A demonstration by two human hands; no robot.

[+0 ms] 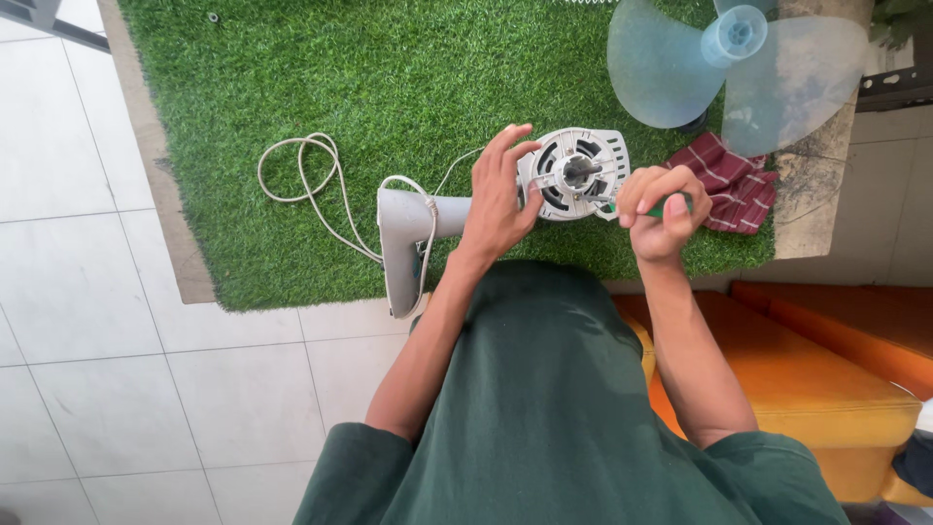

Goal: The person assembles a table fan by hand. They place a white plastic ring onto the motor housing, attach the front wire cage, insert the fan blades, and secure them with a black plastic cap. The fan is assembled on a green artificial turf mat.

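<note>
A loose cord (pixel 309 185) is trailing over the turf (pixel 292 78). The left hand (pixel 498 199) is wrapping the fan motor (pixel 575 175), steadying it face-up, while the right hand (pixel 661 206) is fisting a green-handled tool (pixel 671 206) against its rim. The blade (pixel 724 68) is lying aside.

Open grass mat (pixel 389 68) beyond the fan motor (pixel 578 173); fan blade (pixel 724 68), red cloth (pixel 731 180) crowd right, cord (pixel 311 185) loops left.

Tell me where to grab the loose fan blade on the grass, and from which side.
Take the fan blade by its raised round centre hub, from above. The blade lies flat on the green turf with the hub standing up; the thin, wide vanes lie low and offer a poorer grip.
</note>
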